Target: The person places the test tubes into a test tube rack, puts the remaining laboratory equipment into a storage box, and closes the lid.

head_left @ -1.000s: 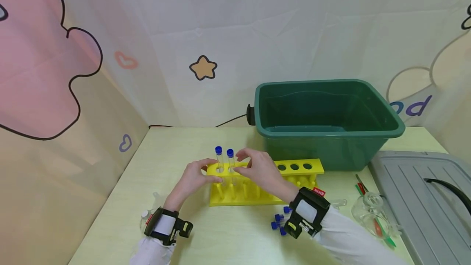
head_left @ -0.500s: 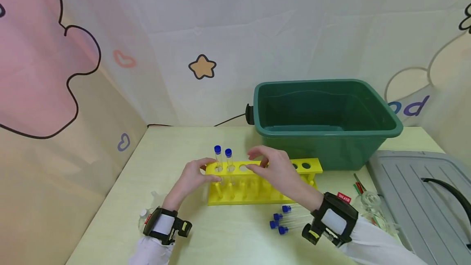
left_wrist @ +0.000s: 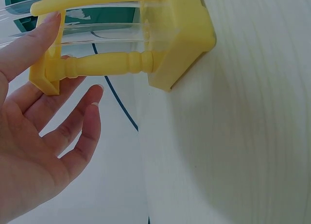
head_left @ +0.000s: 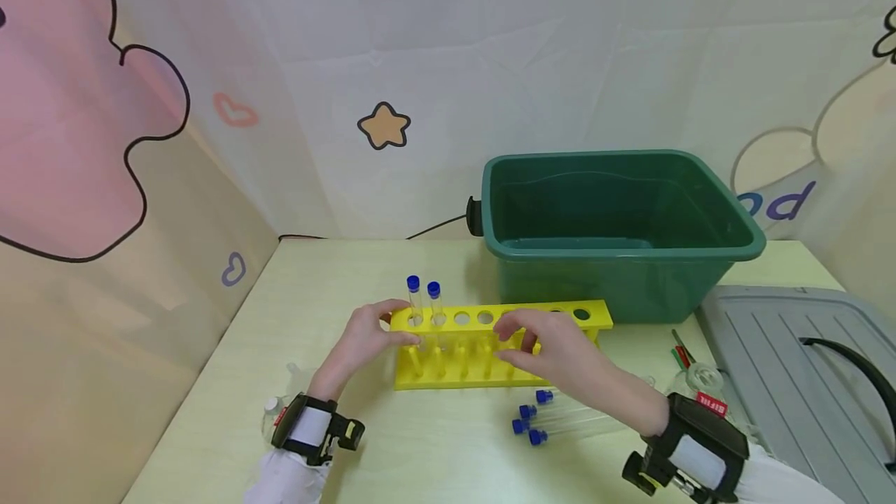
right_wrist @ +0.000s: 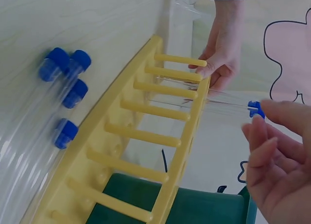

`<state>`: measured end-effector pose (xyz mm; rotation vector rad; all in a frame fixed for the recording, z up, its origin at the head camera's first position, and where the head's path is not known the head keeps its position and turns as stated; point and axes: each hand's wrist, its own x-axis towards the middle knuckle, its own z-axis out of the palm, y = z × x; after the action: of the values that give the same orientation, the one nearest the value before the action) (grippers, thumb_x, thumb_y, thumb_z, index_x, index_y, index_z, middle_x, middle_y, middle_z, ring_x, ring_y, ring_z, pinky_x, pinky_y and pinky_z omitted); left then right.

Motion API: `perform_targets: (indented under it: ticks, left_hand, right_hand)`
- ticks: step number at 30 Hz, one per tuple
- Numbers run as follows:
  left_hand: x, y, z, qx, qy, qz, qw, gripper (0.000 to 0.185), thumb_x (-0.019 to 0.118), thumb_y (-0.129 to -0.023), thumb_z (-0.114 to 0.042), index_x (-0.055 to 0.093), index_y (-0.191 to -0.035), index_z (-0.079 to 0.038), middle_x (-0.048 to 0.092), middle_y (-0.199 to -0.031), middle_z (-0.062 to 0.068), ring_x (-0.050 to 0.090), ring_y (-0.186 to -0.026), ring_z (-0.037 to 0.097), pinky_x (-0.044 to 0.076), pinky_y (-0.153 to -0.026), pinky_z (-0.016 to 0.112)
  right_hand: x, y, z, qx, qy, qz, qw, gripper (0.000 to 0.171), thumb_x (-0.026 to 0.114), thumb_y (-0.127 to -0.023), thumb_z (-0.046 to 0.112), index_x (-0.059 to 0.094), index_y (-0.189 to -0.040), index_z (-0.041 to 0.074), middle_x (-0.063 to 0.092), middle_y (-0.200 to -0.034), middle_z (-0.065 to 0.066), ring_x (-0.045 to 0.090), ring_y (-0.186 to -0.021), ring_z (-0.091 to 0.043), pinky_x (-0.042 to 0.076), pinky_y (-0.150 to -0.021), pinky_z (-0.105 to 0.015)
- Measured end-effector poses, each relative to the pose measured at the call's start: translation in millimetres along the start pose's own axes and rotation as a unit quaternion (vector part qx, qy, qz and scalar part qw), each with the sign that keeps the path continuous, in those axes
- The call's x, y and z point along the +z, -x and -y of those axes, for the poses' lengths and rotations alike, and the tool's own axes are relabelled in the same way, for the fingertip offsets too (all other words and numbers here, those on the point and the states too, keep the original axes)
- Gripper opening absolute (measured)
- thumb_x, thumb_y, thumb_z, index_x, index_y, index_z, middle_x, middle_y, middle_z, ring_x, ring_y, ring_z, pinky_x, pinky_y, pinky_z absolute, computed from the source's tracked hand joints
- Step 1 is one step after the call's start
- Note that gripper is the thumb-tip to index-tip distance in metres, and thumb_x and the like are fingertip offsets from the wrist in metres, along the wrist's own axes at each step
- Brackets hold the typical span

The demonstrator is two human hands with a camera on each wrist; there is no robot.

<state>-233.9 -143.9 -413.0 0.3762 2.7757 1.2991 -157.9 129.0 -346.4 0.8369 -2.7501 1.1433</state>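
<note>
A yellow test tube rack (head_left: 473, 327) stands on the table, with two capped test tubes (head_left: 414, 303) upright in its leftmost holes. My left hand (head_left: 367, 333) grips the rack's left end. In the left wrist view the thumb (left_wrist: 34, 46) presses the front edge of the rack's top plate, with fingers behind it. Over the right half of the rack is my right hand (head_left: 556, 344), its fingers loosely bent and nothing in them. Several blue-capped test tubes (head_left: 570, 418) lie on the table in front of the rack, partly hidden under the right forearm.
Behind the rack at the right stands a deep green tub (head_left: 623, 255). A grey ribbed lid (head_left: 784, 364) with a black handle lies at the right. Glassware (head_left: 705, 379) and slim coloured items sit beside it. A clear bottle (head_left: 271, 414) is partly hidden behind the left wrist.
My right hand has moved away from the second upright tube, rightward along the rack and toward me. The lying tubes show more fully. My left hand has stayed at the rack's end.
</note>
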Motion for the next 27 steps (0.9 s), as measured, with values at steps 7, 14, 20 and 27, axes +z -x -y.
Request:
perform_targets:
  ticks: [7,14,20,27]
  left_hand:
    - [1.2,-0.5,1.1,-0.003,-0.001,0.002,1.0000,0.057,0.080,-0.068,-0.021,0.058,-0.117,-0.003,0.057,-0.086,0.002,0.048,-0.080,0.021,0.040,-0.062,0.030]
    - [1.3,-0.2,1.0,0.000,-0.007,0.000,1.0000,0.056,0.080,-0.068,-0.020,0.059,-0.117,-0.004,0.057,-0.087,0.001,0.048,-0.080,0.021,0.040,-0.062,0.030]
    - [1.2,-0.6,1.3,0.003,-0.010,-0.006,0.9999,0.056,0.080,-0.068,-0.021,0.059,-0.117,-0.004,0.058,-0.090,0.002,0.048,-0.081,0.020,0.040,-0.062,0.030]
    - [1.0,-1.2,1.0,-0.001,-0.008,-0.005,1.0000,0.057,0.080,-0.067,-0.021,0.059,-0.117,-0.004,0.058,-0.090,0.002,0.048,-0.082,0.021,0.040,-0.063,0.030]
  right_hand:
    - [-1.1,14.9,-6.7,0.022,0.053,0.116,0.992,0.018,0.072,-0.077,0.012,0.062,-0.092,0.010,0.058,-0.080,0.007,0.050,-0.066,-0.008,0.045,-0.059,-0.021]
    - [-2.2,24.7,-14.4,0.028,0.059,0.159,0.985,0.015,0.073,-0.075,0.007,0.063,-0.087,0.008,0.058,-0.076,0.007,0.050,-0.064,-0.007,0.045,-0.058,-0.021]
    - [-1.2,29.1,-24.5,0.031,0.060,0.177,0.982,0.014,0.072,-0.075,0.006,0.063,-0.086,0.009,0.058,-0.075,0.005,0.049,-0.063,-0.007,0.045,-0.058,-0.021]
    - [6.5,38.0,-37.3,0.059,0.094,0.222,0.969,0.013,0.072,-0.074,0.003,0.062,-0.080,0.009,0.051,-0.067,0.009,0.046,-0.060,-0.008,0.043,-0.056,-0.024]
